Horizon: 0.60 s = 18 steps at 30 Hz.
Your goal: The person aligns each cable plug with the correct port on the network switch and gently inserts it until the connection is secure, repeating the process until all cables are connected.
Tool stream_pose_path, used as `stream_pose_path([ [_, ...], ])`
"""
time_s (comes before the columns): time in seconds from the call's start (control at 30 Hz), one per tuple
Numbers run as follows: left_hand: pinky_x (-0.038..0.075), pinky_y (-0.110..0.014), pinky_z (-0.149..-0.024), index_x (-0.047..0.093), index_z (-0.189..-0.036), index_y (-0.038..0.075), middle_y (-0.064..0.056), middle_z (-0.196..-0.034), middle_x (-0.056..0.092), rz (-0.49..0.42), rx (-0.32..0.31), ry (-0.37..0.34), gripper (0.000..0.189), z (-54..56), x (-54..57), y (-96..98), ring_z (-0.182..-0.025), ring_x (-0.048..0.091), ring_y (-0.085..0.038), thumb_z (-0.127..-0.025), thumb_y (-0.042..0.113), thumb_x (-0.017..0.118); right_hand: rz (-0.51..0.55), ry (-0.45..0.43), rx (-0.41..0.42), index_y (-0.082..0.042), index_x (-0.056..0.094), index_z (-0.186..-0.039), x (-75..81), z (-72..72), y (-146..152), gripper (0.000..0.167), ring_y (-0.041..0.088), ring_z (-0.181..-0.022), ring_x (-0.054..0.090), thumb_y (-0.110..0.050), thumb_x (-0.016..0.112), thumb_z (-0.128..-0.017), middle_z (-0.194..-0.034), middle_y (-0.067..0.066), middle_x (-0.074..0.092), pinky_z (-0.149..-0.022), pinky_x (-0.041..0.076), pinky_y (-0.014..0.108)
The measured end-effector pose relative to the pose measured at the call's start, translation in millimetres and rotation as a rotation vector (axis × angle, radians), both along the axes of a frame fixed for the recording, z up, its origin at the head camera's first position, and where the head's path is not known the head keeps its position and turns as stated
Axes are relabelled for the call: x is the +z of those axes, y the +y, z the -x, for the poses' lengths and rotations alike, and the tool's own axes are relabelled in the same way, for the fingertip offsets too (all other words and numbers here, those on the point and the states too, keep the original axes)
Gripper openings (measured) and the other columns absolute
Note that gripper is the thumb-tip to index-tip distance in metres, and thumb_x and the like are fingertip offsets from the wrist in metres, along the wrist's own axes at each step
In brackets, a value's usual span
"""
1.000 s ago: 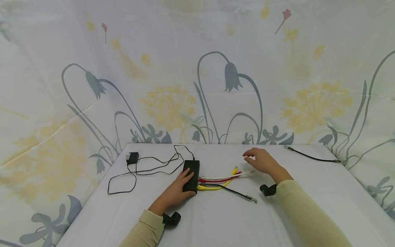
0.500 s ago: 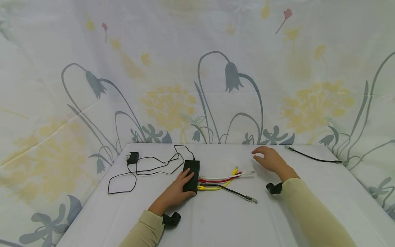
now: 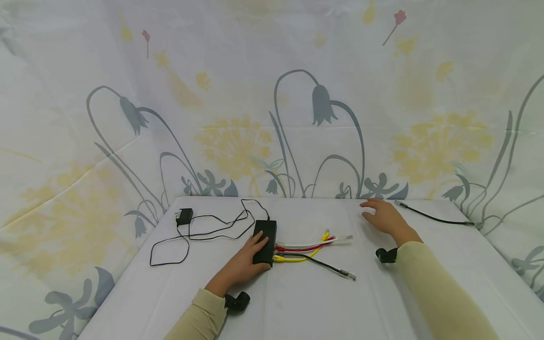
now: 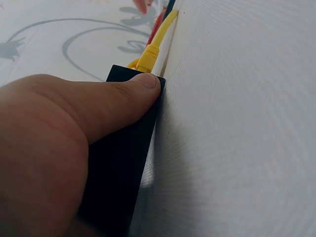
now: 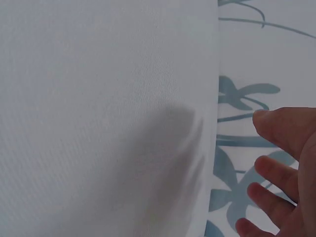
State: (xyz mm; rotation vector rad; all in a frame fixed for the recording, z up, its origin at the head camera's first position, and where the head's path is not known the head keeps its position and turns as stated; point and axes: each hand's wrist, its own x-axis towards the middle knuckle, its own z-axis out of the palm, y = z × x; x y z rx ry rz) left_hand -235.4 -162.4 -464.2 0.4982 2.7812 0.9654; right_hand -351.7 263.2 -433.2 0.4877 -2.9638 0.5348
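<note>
A black network switch (image 3: pixel 269 229) lies on the white-covered table, left of middle. My left hand (image 3: pixel 244 260) holds it, fingers spread over its top and thumb along its near side, as the left wrist view shows. White, red, yellow (image 3: pixel 293 259) and black (image 3: pixel 323 264) Ethernet cables run from its right side, their other ends loose. My right hand (image 3: pixel 384 218) hovers near the table's back edge, fingers loosely bent, holding nothing. Closest to that hand is a separate black Ethernet cable (image 3: pixel 433 218) at the back right.
A black power adapter (image 3: pixel 184 216) sits at the back left, its thin cord (image 3: pixel 212 239) looped across the table to the switch's far end. Behind the table hangs a flower-printed cloth (image 3: pixel 238 94).
My right hand has moved right and slightly back, away from the cables' loose ends and toward the separate black cable. The left hand keeps its place on the switch.
</note>
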Motion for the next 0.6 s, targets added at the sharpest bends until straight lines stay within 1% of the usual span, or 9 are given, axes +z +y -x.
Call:
stream_pose_path([
  [0.13,0.025,-0.063,-0.112,0.031,-0.153,0.021,0.001,-0.164,0.013,-0.001,-0.002,0.001,0.076,0.9,-0.5,0.2,-0.151,0.006,-0.035,-0.090,0.040,0.068,-0.002,-0.007,-0.027,0.002,0.057,-0.131,-0.3,2.6,8.6,0.041,0.055,-0.131,0.034,-0.021,0.053,-0.097,-0.142,0.035,0.040,-0.107,0.026,0.068],
  [0.27,0.025,-0.062,-0.113,0.031,-0.153,0.023,0.003,-0.164,0.013,0.011,0.006,0.003,0.076,2.5,-2.1,0.4,-0.151,0.006,-0.034,-0.090,0.042,0.067,0.007,-0.045,-0.067,0.002,0.052,-0.135,0.2,4.8,17.2,0.045,0.055,-0.134,0.029,-0.023,0.051,-0.098,-0.145,0.034,0.036,-0.109,0.019,0.069],
  [0.47,0.026,-0.063,-0.112,0.030,-0.154,0.023,0.003,-0.164,0.012,0.003,0.006,0.004,0.076,3.6,-2.6,0.3,-0.151,0.006,-0.034,-0.090,0.044,0.067,0.062,-0.117,-0.130,0.001,0.042,-0.143,1.9,8.3,30.8,0.053,0.057,-0.133,0.028,-0.026,0.051,-0.098,-0.147,0.034,0.032,-0.107,0.026,0.067],
  [0.6,0.026,-0.062,-0.112,0.030,-0.154,0.024,0.004,-0.164,0.012,0.010,0.008,-0.003,0.076,3.4,-3.3,-0.2,-0.152,0.005,-0.033,-0.090,0.043,0.067,0.067,-0.152,-0.155,0.003,0.036,-0.146,-0.1,10.7,43.8,0.058,0.058,-0.132,0.027,-0.027,0.050,-0.098,-0.147,0.036,0.030,-0.107,0.027,0.067],
])
